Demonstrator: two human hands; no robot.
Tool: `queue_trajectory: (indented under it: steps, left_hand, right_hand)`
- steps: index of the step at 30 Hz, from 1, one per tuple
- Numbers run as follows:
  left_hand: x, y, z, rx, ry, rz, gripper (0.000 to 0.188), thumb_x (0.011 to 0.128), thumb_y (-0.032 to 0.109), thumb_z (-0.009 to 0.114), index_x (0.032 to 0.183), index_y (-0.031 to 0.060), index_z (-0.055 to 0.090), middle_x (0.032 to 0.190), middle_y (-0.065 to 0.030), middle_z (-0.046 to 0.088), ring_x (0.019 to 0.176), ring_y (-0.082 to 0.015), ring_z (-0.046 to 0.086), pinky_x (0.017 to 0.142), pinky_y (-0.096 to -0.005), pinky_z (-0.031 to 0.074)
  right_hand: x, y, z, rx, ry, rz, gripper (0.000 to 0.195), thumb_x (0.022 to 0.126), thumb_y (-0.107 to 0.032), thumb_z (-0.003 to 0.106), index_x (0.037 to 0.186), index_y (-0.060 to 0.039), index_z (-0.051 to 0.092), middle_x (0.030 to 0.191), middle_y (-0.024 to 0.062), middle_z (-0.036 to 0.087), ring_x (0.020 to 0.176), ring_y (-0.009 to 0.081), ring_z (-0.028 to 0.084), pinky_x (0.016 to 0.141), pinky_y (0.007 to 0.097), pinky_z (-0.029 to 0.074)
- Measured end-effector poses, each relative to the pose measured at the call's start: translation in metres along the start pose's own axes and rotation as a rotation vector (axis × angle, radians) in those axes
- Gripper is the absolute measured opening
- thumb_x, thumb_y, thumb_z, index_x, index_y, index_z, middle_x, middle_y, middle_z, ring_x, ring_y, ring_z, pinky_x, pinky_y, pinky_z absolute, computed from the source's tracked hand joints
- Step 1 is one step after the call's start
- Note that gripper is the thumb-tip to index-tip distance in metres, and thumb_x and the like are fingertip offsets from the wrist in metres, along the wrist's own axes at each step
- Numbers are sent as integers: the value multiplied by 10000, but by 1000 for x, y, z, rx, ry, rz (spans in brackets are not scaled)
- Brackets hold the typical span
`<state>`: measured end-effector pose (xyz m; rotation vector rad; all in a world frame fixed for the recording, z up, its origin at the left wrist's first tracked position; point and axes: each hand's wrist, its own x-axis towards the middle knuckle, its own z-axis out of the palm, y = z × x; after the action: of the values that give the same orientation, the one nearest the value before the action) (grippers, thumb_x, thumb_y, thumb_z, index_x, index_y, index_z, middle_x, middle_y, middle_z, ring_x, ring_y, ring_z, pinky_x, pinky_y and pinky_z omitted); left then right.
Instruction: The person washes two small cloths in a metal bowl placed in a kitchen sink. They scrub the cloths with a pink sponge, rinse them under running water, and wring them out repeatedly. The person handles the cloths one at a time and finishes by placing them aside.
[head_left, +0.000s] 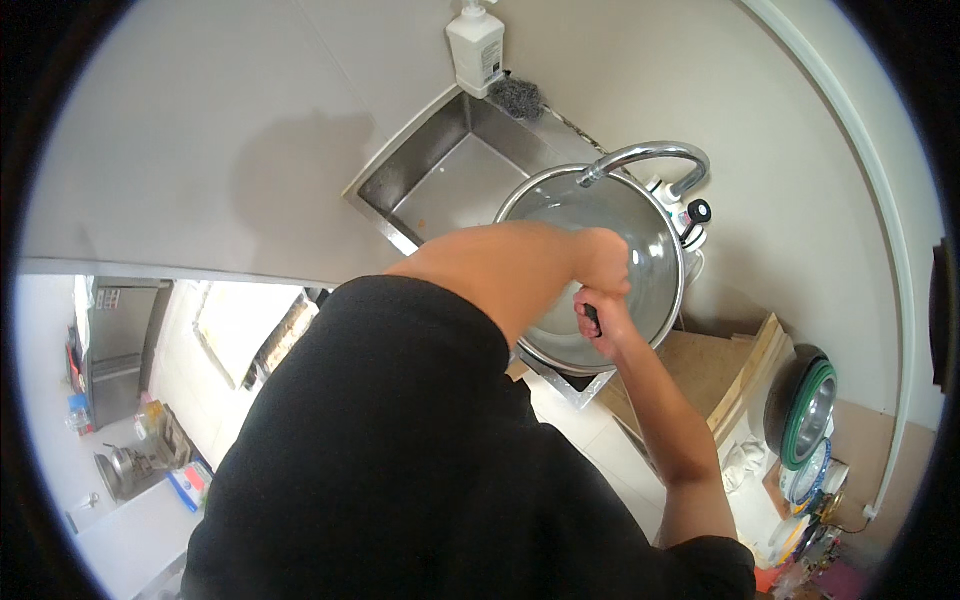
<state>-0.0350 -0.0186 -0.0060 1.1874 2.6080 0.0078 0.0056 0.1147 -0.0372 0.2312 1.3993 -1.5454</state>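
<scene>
A large, wide round bowl (664, 270) with a shiny metal rim sits over the right side of the sink, beneath the tap. Pale liquid seems to lie inside it, and bright reflections show on its wall. Over the bowl, my right hand (606, 324) is closed around a black handle (592, 320); whatever the handle belongs to is hidden. My left hand (602, 259) is bent into a fist against the right hand, a little blurred. Its fingers face away, so I cannot tell whether it grips the same tool. My left forearm covers part of the bowl.
A steel sink basin (465, 176) lies to the left. The chrome tap (652, 150) arches over the bowl's rim. A white pump bottle (477, 52) and a steel-wool scrubber (517, 98) stand behind. Wooden boards (742, 375) and stacked bowls (810, 412) are at right.
</scene>
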Motion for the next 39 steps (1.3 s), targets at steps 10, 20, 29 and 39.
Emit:
queue_trajectory:
  steps: [10,20,29,39]
  left_hand:
    - [-16,-19,-23,107,63,248,151,815,261,491,926,175,546,695,-95,644,661,-326,646,516,-447,509]
    - [-29,-32,-25,94,458,255,125,788,234,501,874,144,487,666,-59,582,584,-294,628,443,-410,497]
    - [-22,-31,-26,-15,672,68,194,738,161,585,904,119,494,883,-90,560,748,-268,632,573,-399,520]
    - [-37,-5,55,-938,673,-455,511,736,167,688,1209,88,511,1127,-163,562,929,-298,612,791,-362,496]
  right_hand:
    - [-13,-10,8,311,-144,72,139,765,-144,583,773,-145,444,615,-20,431,401,62,316,357,203,231]
    - [-34,-28,19,651,-410,78,111,810,-138,514,914,-127,552,628,-22,428,384,67,316,338,208,269]
    - [-41,-69,5,-48,-37,-160,328,760,-170,652,1015,-37,495,770,71,555,498,115,477,387,228,322]
    - [20,-22,-36,-986,526,-886,701,665,3,665,1315,-65,412,1193,182,531,1043,289,561,918,343,425]
